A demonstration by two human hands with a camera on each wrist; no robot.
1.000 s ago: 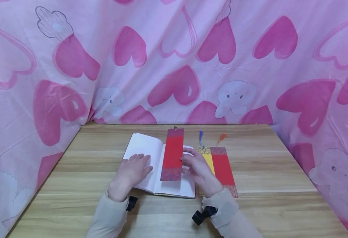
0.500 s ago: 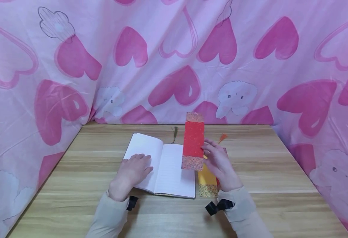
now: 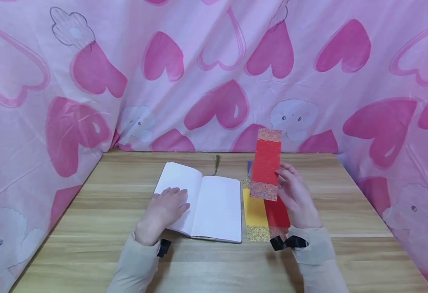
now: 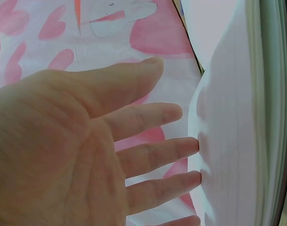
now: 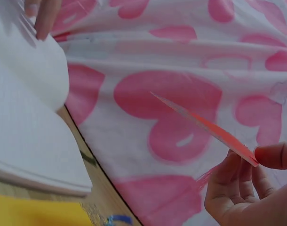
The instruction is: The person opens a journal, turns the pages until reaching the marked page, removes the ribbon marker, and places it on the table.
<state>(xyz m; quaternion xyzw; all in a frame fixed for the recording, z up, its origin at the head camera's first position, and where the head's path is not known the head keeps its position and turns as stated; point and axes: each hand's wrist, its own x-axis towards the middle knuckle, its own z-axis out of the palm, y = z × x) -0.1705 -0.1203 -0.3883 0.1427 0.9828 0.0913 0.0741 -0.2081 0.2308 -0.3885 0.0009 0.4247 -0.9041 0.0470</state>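
Observation:
An open notebook (image 3: 217,211) with white pages lies on the table. My left hand (image 3: 166,207) rests on its left page with fingers extended; in the left wrist view, fingertips (image 4: 193,146) touch the page. My right hand (image 3: 298,195) pinches a red bookmark (image 3: 267,160) with patterned ends by its right edge, thumb against the fingers. The right wrist view shows this bookmark (image 5: 219,134) nearly edge-on, raised and tilted. Below it lie a yellow bookmark (image 3: 256,213) with a blue tassel (image 3: 249,167) and another red bookmark (image 3: 278,213), partly covered by the held one.
A dark green tassel (image 3: 217,163) sticks out past the notebook's top edge. The wooden table (image 3: 206,268) is enclosed at the back and sides by a pink heart-print cloth (image 3: 214,53). Black straps (image 3: 289,243) circle the wrists.
My right hand has carried the red bookmark rightward and up, from over the notebook's right page to above the other bookmarks. The right page and green tassel are now uncovered. My left hand stays put.

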